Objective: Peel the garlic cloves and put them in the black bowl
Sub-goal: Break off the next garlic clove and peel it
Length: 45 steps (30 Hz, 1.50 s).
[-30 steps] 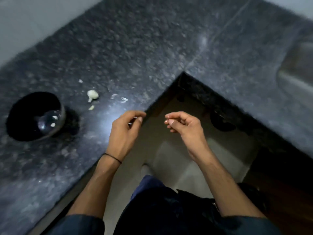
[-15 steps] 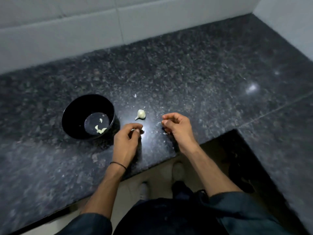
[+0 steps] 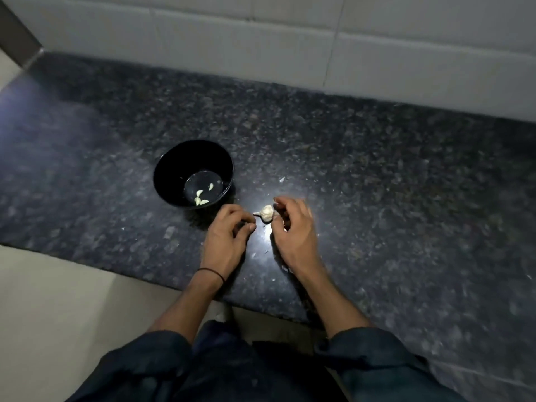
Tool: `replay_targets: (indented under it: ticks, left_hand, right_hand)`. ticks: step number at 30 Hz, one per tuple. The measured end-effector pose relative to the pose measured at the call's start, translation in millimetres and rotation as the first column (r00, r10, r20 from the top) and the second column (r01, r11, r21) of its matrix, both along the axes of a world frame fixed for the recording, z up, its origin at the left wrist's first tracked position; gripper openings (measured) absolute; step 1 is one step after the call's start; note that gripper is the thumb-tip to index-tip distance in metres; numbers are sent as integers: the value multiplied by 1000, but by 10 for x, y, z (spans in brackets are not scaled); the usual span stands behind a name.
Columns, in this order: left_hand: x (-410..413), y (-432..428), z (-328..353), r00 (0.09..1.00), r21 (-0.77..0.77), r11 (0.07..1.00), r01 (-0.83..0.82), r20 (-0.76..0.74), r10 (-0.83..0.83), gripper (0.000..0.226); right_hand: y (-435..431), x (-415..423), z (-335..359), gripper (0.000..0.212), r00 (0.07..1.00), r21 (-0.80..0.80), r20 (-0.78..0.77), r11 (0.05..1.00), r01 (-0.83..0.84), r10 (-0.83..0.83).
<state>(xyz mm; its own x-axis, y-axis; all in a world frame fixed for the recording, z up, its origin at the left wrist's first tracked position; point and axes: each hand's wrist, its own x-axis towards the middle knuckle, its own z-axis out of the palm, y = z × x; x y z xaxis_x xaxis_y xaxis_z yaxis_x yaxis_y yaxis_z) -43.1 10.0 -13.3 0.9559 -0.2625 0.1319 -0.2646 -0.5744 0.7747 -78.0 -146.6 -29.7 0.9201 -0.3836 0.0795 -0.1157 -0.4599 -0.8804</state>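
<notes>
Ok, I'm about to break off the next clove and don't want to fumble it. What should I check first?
1. Black bowl upright, mouth open: ok.
2. Peeled cloves lying inside the bowl: ok.
3. Garlic bulb on the countertop, between both hands: ok.
4. Right hand actually gripping the bulb: cannot tell, fingers curled beside it, blurred.
5. Left hand free of peel: cannot tell, fingertips pinched together.
</notes>
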Motion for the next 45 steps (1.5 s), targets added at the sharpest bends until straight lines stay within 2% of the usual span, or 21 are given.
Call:
replay_targets:
  ticks: [5,8,11,14,16,19,23,26,29,32,34,37,40,42,45]
  left_hand:
    - [-15,-50,15,999,5,1000,-30,39,30,9]
    - [-39,-52,87,998,-16,999,-31,56,32,11]
    - [-65,-40,288,997,-64,997,-33,69,37,12]
    - [36,54,516,983,-85,996,0,181,15,8]
    - [195,161,573,964,-49,998,-38,263,50,9]
    - [463,318,547,935,91,982,-166,331,127,14]
    - [650,449,442,958,210,955,-210,239,158,9]
    - [659,484,431,967,167,962,-216,170,188,15]
    - [618,520,503,962,56,984,-167,227,151,14]
    - [528,495,596,950,-55,993,-102,289,114,13]
    - [425,400,614,960,-129,991,-27,274,62,13]
    - [277,185,566,994,-258,961,100,74,-83,17]
    - [235,4,523,964,-334,931,148,-160,-211,24]
    - [222,-90,545,930,-380,910,166,-246,-272,28]
    - [184,-201,612,901,-455,873,175,-283,-328,28]
  right_hand:
    - [16,-28,81,51,991,-182,-60,975,-127,118]
    - [21,-16,65,45,985,-270,-96,949,-166,145]
    - [25,-14,54,35,988,-282,-87,948,-146,127]
    - [34,-18,71,33,990,-284,-83,949,-135,116]
    - [44,-10,78,33,991,-285,-76,950,-125,108]
    - [53,-2,76,35,994,-284,-70,953,-105,88]
    - [64,-6,64,36,994,-268,-73,959,-92,75]
    - [65,-5,63,37,995,-254,-76,963,-87,70]
    - [57,-13,58,37,996,-229,-68,970,-80,66]
    - [59,-17,70,38,998,-126,-38,991,-45,41]
    - [80,-13,130,31,998,73,-49,996,45,-41]
    - [82,-5,252,15,980,351,-77,915,200,-185]
    - [87,-27,447,15,980,524,-48,831,188,-192]
    - [107,-41,572,20,981,547,-14,820,168,-191]
    - [137,-70,695,18,979,511,47,847,146,-197]
